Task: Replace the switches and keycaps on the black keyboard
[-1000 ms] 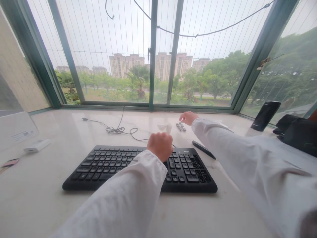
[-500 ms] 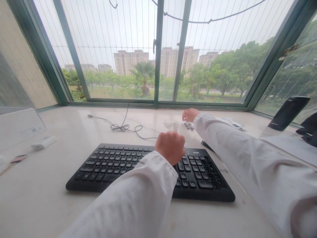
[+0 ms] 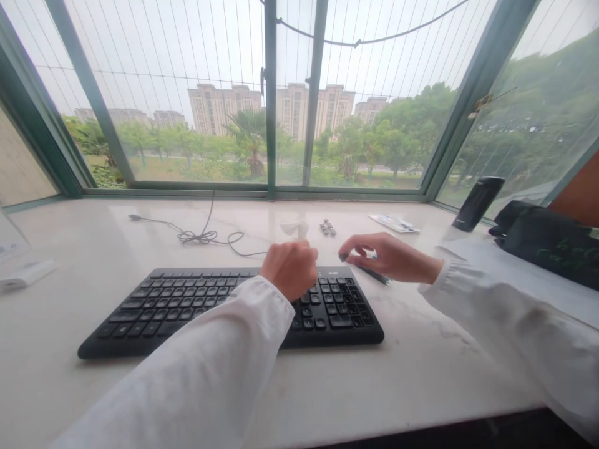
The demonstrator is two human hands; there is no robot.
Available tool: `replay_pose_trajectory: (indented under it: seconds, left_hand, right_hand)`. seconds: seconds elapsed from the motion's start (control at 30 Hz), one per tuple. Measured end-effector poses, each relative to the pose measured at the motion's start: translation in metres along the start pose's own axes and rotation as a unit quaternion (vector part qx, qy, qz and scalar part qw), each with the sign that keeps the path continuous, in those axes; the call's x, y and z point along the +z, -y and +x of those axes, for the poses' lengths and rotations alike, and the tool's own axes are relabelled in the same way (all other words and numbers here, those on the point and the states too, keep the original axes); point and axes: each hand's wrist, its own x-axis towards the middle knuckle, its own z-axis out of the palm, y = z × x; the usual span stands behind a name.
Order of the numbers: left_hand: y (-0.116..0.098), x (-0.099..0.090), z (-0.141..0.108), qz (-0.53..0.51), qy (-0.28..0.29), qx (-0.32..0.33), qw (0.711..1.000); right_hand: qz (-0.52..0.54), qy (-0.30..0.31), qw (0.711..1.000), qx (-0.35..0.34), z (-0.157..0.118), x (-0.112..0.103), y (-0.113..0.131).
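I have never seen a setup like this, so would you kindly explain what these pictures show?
There is no machine here: you are seeing a person's two bare hands, through one camera worn on the head that looks forward and down. On the pale surface lie a black keyboard, a cluster of small pieces, probably keycaps, a pen and a cable. The right hand pinches a dark piece, perhaps a keycap too. The left hand is curled above the keyboard; whether it holds anything is hidden.
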Motion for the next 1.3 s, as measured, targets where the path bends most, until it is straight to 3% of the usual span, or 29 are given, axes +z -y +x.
replay_pose_trajectory:
  seconds: [0.13,0.33,0.53,0.7,0.77,0.87,0.93,1.17,1.3]
  left_hand:
    - [-0.009,0.005,-0.005,-0.052,-0.008,0.033,0.998]
    - [-0.013,0.010,-0.006,-0.079,-0.015,0.089,0.993]
    - [-0.007,0.011,-0.004,-0.067,-0.003,0.102,0.993]
    - [-0.002,0.010,-0.003,-0.046,0.000,0.082,0.996]
    - [-0.002,0.008,-0.004,-0.047,0.020,0.115,0.992]
    - [-0.003,0.003,-0.006,-0.052,0.075,0.229,0.969]
    - [-0.004,0.001,-0.007,-0.033,0.090,0.269,0.958]
    - [-0.006,0.001,-0.003,0.047,0.008,0.086,0.995]
    - [-0.007,0.004,-0.003,0.031,-0.001,0.049,0.998]
  right_hand:
    - [0.098,-0.022,0.994,0.037,-0.027,0.017,-0.003]
    - [0.137,-0.004,0.990,0.031,-0.031,0.039,-0.016]
    - [0.139,-0.038,0.987,0.070,-0.034,0.040,-0.017]
    - [0.135,-0.110,0.979,0.105,-0.033,0.034,-0.021]
    - [0.115,-0.132,0.977,0.122,-0.033,0.031,-0.021]
    - [0.087,-0.140,0.973,0.162,-0.032,0.027,-0.026]
    - [0.074,-0.139,0.970,0.188,-0.032,0.025,-0.032]
    - [0.061,-0.173,0.969,0.162,-0.032,0.024,-0.045]
    - [0.087,-0.162,0.974,0.135,-0.032,0.029,-0.036]
